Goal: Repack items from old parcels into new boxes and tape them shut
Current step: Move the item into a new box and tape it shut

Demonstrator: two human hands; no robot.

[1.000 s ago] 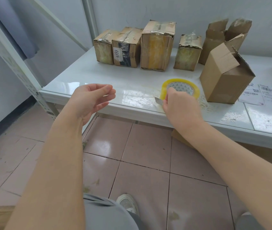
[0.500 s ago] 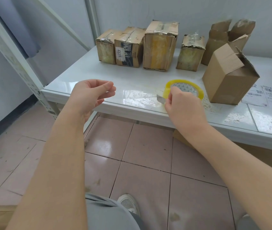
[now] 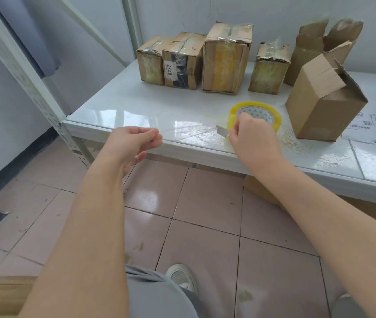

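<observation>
Left hand (image 3: 134,145), lower centre-left of frame: fingers (image 3: 151,136) curled in, thumb and forefinger pinching the free end of a clear tape strip (image 3: 189,131). Lower fingers are loosely folded under the palm.

The tape strip runs taut and nearly level, left to right, over the front edge of the surface (image 3: 122,104). It is visible mainly as thin glints.

Right hand (image 3: 253,141), centre-right: fingers closed together, gripping a small grey piece (image 3: 222,130) that juts out to the left, at the right end of the strip. Possibly a cutter blade; too small to be sure. Whether this hand also grips the roll cannot be told.

Tape roll (image 3: 272,113): yellow-tinted, printed core, just behind the right hand's knuckles and partly hidden by them, near the front of the surface.

Open box (image 3: 320,106): right of the roll, near it but apart, flaps up. A second opened box (image 3: 315,42) is behind it, against the wall.

Old parcels (image 3: 226,60): four, taped and worn, in a row at upper centre at the back of the surface. The second from the left carries a label reading 9777.

Printed labels (image 3: 366,127) lie flat at the right edge.

Shelf upright (image 3: 21,65) at upper left. Tiled floor (image 3: 205,203) below; one shoe (image 3: 182,275) at bottom centre.
</observation>
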